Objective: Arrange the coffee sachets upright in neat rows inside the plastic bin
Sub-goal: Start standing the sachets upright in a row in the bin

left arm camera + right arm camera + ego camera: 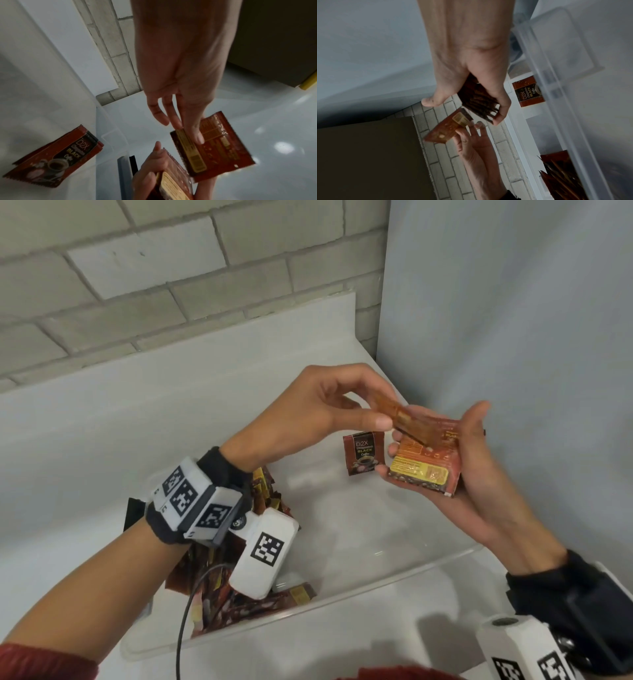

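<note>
My left hand (371, 417) pinches a single brown-orange coffee sachet (406, 424) between thumb and fingers, just above my right hand (438, 440). The right hand, palm up, grips a stack of sachets (423, 470) with their yellow label backs showing. Both hands hover over the clear plastic bin (346, 594). A few D2X Black Coffee sachets (363, 457) stand upright against the bin's far wall. In the left wrist view the pinched sachet (216, 148) hangs over the stack (173, 184). The right wrist view shows the stack (477, 102) edge-on.
A loose pile of sachets (236, 580) fills the bin's left end, partly hidden by my left wrist. The bin stands on a white counter (85, 457) against a brick wall (137, 285), with a pale panel (513, 320) at the right.
</note>
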A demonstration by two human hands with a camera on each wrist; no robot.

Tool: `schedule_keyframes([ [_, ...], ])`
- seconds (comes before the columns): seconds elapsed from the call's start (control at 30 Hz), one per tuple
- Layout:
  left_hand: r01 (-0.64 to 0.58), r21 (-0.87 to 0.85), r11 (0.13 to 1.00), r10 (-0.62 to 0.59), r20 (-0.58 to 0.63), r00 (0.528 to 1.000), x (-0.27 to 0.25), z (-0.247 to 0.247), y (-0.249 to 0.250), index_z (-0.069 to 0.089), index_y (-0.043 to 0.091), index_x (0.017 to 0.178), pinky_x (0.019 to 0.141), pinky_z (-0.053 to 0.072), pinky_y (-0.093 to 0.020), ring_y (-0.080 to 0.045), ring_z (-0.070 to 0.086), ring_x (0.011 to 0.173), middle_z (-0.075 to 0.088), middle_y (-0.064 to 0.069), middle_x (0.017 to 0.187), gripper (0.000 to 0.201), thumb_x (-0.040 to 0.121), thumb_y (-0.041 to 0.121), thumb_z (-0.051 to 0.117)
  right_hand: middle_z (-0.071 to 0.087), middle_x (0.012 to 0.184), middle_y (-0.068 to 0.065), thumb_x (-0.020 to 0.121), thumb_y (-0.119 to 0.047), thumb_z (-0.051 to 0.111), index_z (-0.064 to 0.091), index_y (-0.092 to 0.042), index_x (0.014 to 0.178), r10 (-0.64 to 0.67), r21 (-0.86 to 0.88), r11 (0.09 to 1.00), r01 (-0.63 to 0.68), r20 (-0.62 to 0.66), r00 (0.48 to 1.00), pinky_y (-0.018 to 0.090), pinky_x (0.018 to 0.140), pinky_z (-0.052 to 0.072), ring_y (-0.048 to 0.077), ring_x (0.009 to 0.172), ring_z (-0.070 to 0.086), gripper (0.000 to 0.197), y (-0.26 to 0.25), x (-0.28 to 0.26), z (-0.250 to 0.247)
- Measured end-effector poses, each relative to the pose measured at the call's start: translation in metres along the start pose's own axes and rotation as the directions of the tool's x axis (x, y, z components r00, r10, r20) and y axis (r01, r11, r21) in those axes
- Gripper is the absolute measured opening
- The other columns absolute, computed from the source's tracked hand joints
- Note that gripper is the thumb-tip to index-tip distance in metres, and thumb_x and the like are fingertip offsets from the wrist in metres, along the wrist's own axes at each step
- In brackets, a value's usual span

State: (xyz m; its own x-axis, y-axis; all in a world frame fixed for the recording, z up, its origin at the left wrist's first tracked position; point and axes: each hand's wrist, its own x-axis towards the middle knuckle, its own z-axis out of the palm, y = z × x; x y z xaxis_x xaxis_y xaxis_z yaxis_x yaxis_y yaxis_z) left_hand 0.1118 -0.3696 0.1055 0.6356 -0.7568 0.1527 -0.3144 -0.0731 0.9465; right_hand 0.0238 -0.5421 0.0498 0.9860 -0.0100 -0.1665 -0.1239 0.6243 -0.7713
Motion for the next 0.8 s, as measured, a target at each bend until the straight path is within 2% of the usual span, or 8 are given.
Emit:
schedule_keyframes([
  [0.07, -0.028, -0.008, 1.000, 0.028, 0.025, 0.999, -0.001, 0.000, -0.002, 0.066, 0.014, 0.089, 0.087, 0.055, -0.044, -0.025, 0.067, 0.098, 0.069, -0.010, 0.097, 0.014, 0.081, 0.002, 0.069, 0.067, 0.108, 0.015, 0.046, -0.064, 0.084, 0.051, -0.005, 0.131, 0.024, -0.031, 0.999, -0.023, 0.017, 1.000, 0.045, 0.074, 0.058, 0.026, 0.091, 0.070, 0.108, 0.001, 0.000, 0.001],
  [0.2, -0.038, -0.010, 0.999, 0.039, 0.065, 0.997, -0.003, 0.004, -0.009, 0.066, 0.015, 0.089, 0.088, 0.054, -0.046, -0.026, 0.065, 0.105, 0.070, -0.012, 0.101, 0.017, 0.084, -0.001, 0.065, 0.068, 0.114, 0.016, 0.061, -0.040, 0.083, 0.059, -0.006, 0.123, 0.052, -0.102, 0.994, -0.045, 0.067, 0.996, 0.044, 0.075, 0.058, 0.028, 0.095, 0.070, 0.075, 0.000, -0.004, -0.001],
  [0.3, -0.034, -0.007, 0.999, 0.035, 0.075, 0.997, -0.003, 0.004, -0.013, 0.067, 0.013, 0.089, 0.087, 0.053, -0.048, -0.026, 0.061, 0.111, 0.069, -0.003, 0.105, 0.018, 0.085, -0.004, 0.062, 0.070, 0.108, 0.015, 0.064, -0.026, 0.079, 0.062, -0.011, 0.119, 0.077, -0.093, 0.993, -0.070, 0.075, 0.994, 0.039, 0.067, 0.058, 0.027, 0.088, 0.071, 0.060, -0.002, -0.005, -0.002],
  [0.4, -0.030, 0.022, 0.999, 0.028, 0.065, 0.997, -0.004, 0.004, -0.017, 0.071, 0.009, 0.088, 0.083, 0.055, -0.045, -0.026, 0.058, 0.113, 0.066, -0.007, 0.112, 0.018, 0.088, -0.005, 0.059, 0.071, 0.106, 0.012, 0.072, -0.015, 0.071, 0.062, -0.014, 0.119, 0.077, -0.107, 0.992, -0.071, 0.050, 0.996, 0.033, 0.059, 0.057, 0.023, 0.083, 0.072, 0.048, -0.003, -0.005, -0.001],
  [0.5, 0.004, 0.025, 1.000, -0.004, 0.002, 1.000, -0.005, 0.004, -0.016, 0.069, 0.011, 0.103, 0.084, 0.056, -0.034, -0.023, 0.061, 0.108, 0.065, -0.011, 0.111, 0.024, 0.092, -0.004, 0.053, 0.071, 0.103, 0.010, 0.073, -0.012, 0.066, 0.063, -0.019, 0.107, 0.052, -0.089, 0.995, -0.049, 0.033, 0.998, 0.032, 0.058, 0.057, 0.023, 0.081, 0.072, 0.035, -0.004, -0.006, -0.002],
  [0.6, 0.108, 0.006, 0.994, -0.107, -0.093, 0.990, -0.007, 0.002, -0.010, 0.058, 0.009, 0.120, 0.084, 0.056, -0.033, -0.023, 0.066, 0.100, 0.067, -0.013, 0.107, 0.025, 0.098, 0.018, 0.048, 0.071, 0.102, 0.009, 0.073, -0.011, 0.063, 0.063, -0.021, 0.103, 0.019, -0.072, 0.997, -0.019, -0.002, 1.000, 0.033, 0.060, 0.059, 0.023, 0.082, 0.072, 0.032, -0.003, -0.005, -0.002],
  [0.7, 0.213, -0.024, 0.977, -0.215, -0.075, 0.974, -0.011, 0.002, -0.003, 0.052, 0.016, 0.124, 0.083, 0.057, -0.035, -0.025, 0.069, 0.095, 0.069, -0.012, 0.103, 0.042, 0.087, 0.036, 0.054, 0.069, 0.104, 0.009, 0.072, -0.010, 0.063, 0.063, -0.021, 0.105, -0.019, -0.073, 0.997, 0.016, -0.030, 0.999, 0.033, 0.063, 0.059, 0.024, 0.086, 0.072, 0.035, -0.003, -0.004, -0.002],
  [0.8, 0.242, 0.001, 0.970, -0.242, -0.017, 0.970, -0.014, 0.002, 0.000, 0.049, 0.017, 0.123, 0.080, 0.057, -0.032, -0.019, 0.069, 0.084, 0.066, -0.005, 0.099, 0.049, 0.079, 0.019, 0.071, 0.068, 0.101, 0.008, 0.070, -0.006, 0.062, 0.062, -0.020, 0.105, -0.050, -0.037, 0.998, 0.048, -0.041, 0.998, 0.033, 0.062, 0.058, 0.026, 0.086, 0.072, 0.037, -0.002, -0.004, -0.002],
])
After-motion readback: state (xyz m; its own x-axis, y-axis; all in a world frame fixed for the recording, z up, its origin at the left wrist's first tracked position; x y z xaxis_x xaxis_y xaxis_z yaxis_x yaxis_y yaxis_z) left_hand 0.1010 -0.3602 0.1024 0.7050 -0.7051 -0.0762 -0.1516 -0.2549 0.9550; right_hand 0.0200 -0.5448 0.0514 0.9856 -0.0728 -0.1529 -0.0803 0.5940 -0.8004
